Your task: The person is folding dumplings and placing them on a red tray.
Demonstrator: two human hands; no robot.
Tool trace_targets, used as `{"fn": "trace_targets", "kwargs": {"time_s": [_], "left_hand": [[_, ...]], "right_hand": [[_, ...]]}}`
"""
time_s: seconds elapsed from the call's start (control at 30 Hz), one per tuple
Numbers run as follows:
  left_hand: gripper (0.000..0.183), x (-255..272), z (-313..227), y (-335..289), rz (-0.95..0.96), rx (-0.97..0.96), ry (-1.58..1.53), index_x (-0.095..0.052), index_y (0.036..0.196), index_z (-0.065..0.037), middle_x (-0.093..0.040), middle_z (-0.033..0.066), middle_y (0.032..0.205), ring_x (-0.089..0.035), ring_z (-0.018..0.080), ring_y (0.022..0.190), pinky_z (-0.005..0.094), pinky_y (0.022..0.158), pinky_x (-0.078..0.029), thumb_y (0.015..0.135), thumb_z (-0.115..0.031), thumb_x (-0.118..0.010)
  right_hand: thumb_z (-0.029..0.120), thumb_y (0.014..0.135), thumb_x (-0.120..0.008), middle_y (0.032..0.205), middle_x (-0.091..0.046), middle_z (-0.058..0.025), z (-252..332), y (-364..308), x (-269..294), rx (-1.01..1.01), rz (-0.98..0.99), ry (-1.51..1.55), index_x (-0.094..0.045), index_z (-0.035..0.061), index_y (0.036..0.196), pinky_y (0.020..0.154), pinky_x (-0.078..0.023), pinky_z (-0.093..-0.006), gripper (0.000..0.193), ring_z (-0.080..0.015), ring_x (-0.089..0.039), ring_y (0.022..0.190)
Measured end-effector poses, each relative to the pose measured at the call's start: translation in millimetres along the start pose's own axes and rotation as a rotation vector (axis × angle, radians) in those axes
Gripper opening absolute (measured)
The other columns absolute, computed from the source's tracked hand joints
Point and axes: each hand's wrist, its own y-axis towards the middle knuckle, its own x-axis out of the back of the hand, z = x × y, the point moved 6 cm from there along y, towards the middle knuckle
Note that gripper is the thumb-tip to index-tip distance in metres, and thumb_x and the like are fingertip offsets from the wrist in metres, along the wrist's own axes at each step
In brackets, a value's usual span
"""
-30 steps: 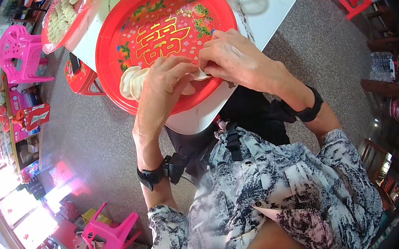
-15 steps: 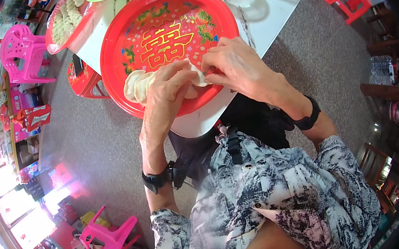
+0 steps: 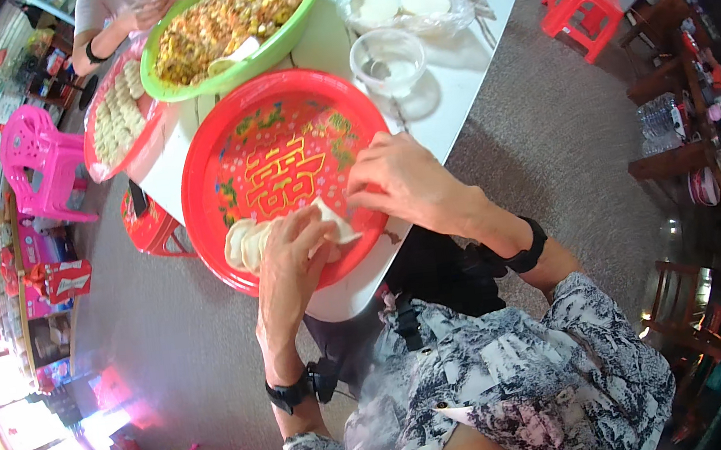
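A round red tray (image 3: 196,146) with gold and floral decoration sits at the table's near corner. Several pale dumplings (image 3: 242,243) lie overlapping along its near left side. My left hand (image 3: 288,255) curves over them, its bent fingers around a white dumpling (image 3: 340,225) that sticks out beyond the fingertips. Part of that dumpling is hidden by the hand. Just right of it, above the tray's right rim, my right hand (image 3: 409,182) has thumb and fingers bent but apart, with nothing seen between them.
Behind the tray stands a green bowl (image 3: 305,9) of chopped filling with a spoon in it. A clear tub (image 3: 389,63) and bagged round wrappers (image 3: 424,2) are at the back right. Rows of dumplings fill a pink tray (image 3: 96,166) at left, near another person's hand (image 3: 145,14).
The view has shifted, bringing the filling bowl, wrappers and another person's arm into sight. My right fingers have come away from the dumpling's edge; my left hand stays on it.
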Motion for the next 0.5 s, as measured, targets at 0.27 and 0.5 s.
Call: {"fn": "trace_targets", "kwargs": {"time_s": [0.27, 0.5], "left_hand": [[0.035, 2.3, -17.3, -2.3, 0.018, 0.007, 0.108, -0.067, 0.101, -0.008, -0.061, 0.0097, 0.110, -0.055, 0.0293, 0.102, 0.0408, 0.087, -0.045, 0.067, -0.003, -0.073], [0.026, -1.4, -38.2, 2.8, -0.120, -0.032, -0.093, -0.065, 0.100, -0.005, -0.064, 0.0102, 0.098, -0.060, 0.0295, 0.089, 0.0364, 0.078, -0.047, 0.075, -0.001, -0.069]], "right_hand": [[0.016, 0.080, -0.066, 0.081, -0.067, -0.0123, -83.2, 5.9, 107.5, -0.291, -0.282, -0.064, -0.068, 0.0012, 0.082, 0.071, -0.048, -0.0351, 0.015, -0.0270, -0.061, 0.077], [0.015, 0.081, -0.066, 0.084, -0.067, -0.0143, -154.9, 58.5, 153.4, -0.231, -0.392, -0.280, -0.067, -0.0004, 0.084, 0.069, -0.049, -0.0354, 0.016, -0.0269, -0.063, 0.075]]}}
